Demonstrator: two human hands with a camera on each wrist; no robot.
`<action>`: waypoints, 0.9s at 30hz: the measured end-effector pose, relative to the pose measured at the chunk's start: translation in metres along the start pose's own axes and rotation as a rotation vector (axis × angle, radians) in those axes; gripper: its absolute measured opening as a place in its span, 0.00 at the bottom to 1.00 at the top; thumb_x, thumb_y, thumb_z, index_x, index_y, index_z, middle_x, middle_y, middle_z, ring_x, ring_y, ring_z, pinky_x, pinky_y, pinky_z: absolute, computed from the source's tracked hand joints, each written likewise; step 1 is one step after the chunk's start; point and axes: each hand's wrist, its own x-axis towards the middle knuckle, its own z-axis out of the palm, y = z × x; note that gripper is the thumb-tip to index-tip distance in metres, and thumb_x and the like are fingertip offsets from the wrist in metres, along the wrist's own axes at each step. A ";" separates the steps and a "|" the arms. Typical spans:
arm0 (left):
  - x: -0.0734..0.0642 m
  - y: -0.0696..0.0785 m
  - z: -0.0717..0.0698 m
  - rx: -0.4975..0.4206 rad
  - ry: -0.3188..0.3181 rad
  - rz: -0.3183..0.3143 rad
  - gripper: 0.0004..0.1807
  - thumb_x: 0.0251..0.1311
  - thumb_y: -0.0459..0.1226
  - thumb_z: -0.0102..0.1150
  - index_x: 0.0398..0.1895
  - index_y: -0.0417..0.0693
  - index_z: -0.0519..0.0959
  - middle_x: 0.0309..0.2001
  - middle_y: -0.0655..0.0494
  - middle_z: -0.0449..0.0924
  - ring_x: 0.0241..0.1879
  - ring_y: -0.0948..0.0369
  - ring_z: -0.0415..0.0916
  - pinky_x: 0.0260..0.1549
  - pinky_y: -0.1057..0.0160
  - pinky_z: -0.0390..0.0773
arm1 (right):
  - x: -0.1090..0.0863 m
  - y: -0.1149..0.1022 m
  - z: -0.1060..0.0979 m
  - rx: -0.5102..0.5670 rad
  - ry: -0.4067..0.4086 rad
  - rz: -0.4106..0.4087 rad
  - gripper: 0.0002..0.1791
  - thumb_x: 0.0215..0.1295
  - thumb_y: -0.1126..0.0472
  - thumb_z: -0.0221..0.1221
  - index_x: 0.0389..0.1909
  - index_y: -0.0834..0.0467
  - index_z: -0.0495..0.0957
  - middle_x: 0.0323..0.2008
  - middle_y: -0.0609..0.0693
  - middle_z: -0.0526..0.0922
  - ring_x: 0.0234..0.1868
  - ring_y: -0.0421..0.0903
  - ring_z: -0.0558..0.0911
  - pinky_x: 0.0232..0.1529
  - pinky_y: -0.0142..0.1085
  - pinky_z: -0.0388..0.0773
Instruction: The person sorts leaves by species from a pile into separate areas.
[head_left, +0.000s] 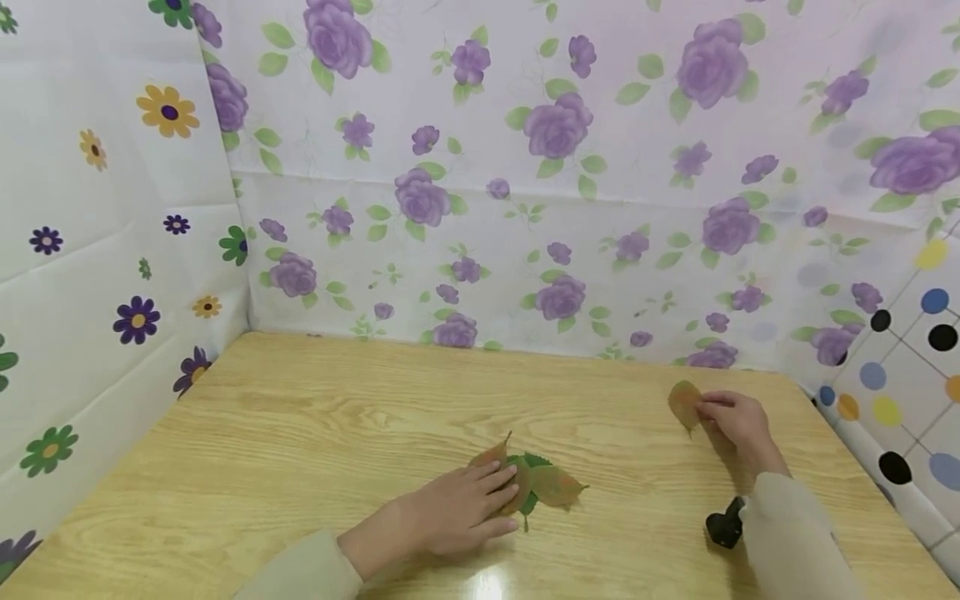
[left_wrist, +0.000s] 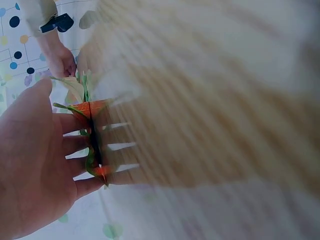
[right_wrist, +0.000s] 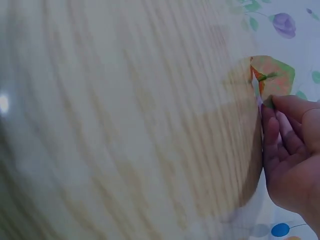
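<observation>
Both hands are busy at two places. With the right hand (head_left: pixel 741 423), the thumb and forefinger pinch one thin, oval, orange-brown leaf (head_left: pixel 683 404) by its edge, toward the far right of the table; whether its lower tip touches the wood, I cannot tell. The left hand (head_left: pixel 453 510) lies palm down with fingers straight, a little spread, upon a small flat pile of mixed leaves (head_left: pixel 557 487) near the middle, and grips nothing.

As I judge, the step in hand is the placing of this single leaf, well apart from the others. What the next move calls for, I think, is a light pinch, so that the thin leaf does not bend, and a quiet left palm, so that the pile does not slip.

Now I count. One leaf is in my pinch. In the pile I see three reddish-brown leaves and, below them, at least one dark green, toothed leaf (head_left: pixel 537 459); more may be hidden. I have two cream cloth sleeves (head_left: pixel 795 533), and one small black device (head_left: pixel 724 525) is beside the right cuff. Under everything is one yellow wood-grain table (head_left: pixel 300 417); around it stand three printed white cloths (head_left: pixel 465 137).
</observation>
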 end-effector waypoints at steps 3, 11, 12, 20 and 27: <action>0.002 -0.001 -0.003 -0.032 0.014 0.003 0.32 0.76 0.53 0.26 0.69 0.40 0.64 0.71 0.45 0.56 0.70 0.50 0.53 0.66 0.54 0.59 | -0.002 0.001 0.003 -0.003 0.052 0.002 0.22 0.69 0.59 0.57 0.54 0.73 0.74 0.39 0.53 0.82 0.30 0.37 0.78 0.31 0.30 0.77; 0.005 -0.008 -0.007 -0.181 0.058 -0.002 0.29 0.77 0.51 0.27 0.65 0.43 0.71 0.68 0.47 0.64 0.68 0.51 0.59 0.63 0.54 0.64 | -0.001 0.005 0.009 -0.048 0.116 -0.028 0.21 0.68 0.58 0.59 0.51 0.72 0.77 0.42 0.60 0.82 0.28 0.35 0.77 0.29 0.29 0.76; 0.005 -0.008 -0.007 -0.211 0.055 -0.013 0.30 0.77 0.51 0.25 0.65 0.44 0.71 0.68 0.47 0.64 0.68 0.51 0.59 0.63 0.53 0.63 | -0.001 0.006 0.009 -0.053 0.118 -0.027 0.21 0.68 0.58 0.59 0.51 0.72 0.77 0.43 0.61 0.82 0.28 0.35 0.77 0.29 0.29 0.76; 0.009 -0.012 -0.007 -0.342 0.077 -0.073 0.34 0.78 0.50 0.19 0.63 0.39 0.72 0.66 0.47 0.67 0.68 0.51 0.60 0.65 0.52 0.60 | 0.002 0.006 0.007 -0.100 0.094 -0.025 0.21 0.69 0.57 0.58 0.51 0.71 0.77 0.41 0.58 0.83 0.29 0.37 0.77 0.30 0.31 0.75; 0.020 -0.012 -0.008 -0.424 0.173 -0.040 0.20 0.72 0.35 0.43 0.30 0.32 0.82 0.50 0.43 0.81 0.58 0.53 0.73 0.48 0.64 0.77 | 0.001 0.006 0.007 -0.098 0.087 -0.030 0.20 0.68 0.58 0.59 0.51 0.72 0.77 0.40 0.58 0.83 0.30 0.37 0.77 0.30 0.30 0.75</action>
